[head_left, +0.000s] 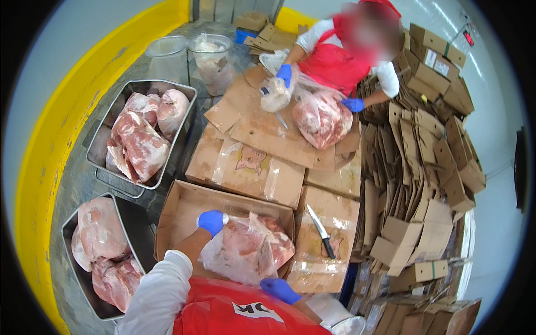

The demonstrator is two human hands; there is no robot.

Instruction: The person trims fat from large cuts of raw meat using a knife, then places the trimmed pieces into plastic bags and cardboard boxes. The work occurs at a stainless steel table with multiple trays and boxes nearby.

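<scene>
A large piece of raw meat (259, 245) in a clear plastic bag (215, 259) lies at the open cardboard box (176, 215) in front of me. My left hand (211, 222), in a blue glove, is closed on the bag's gathered edge, left of the meat. At the near side of the meat, my right hand (281, 290), also blue-gloved, is closed at the bag's lower edge; its fingertips are partly hidden. A knife (320, 231) with a black handle rests on the closed box (312, 273) to the right.
Two metal bins (192, 95) (66, 229) of raw meat stand at left. Across from me a co-worker (340, 61) in a red apron handles bagged meat (322, 118) on cardboard, beside another knife (281, 120). Clear tubs (212, 67) stand behind. Stacked flattened boxes (402, 167) line the right.
</scene>
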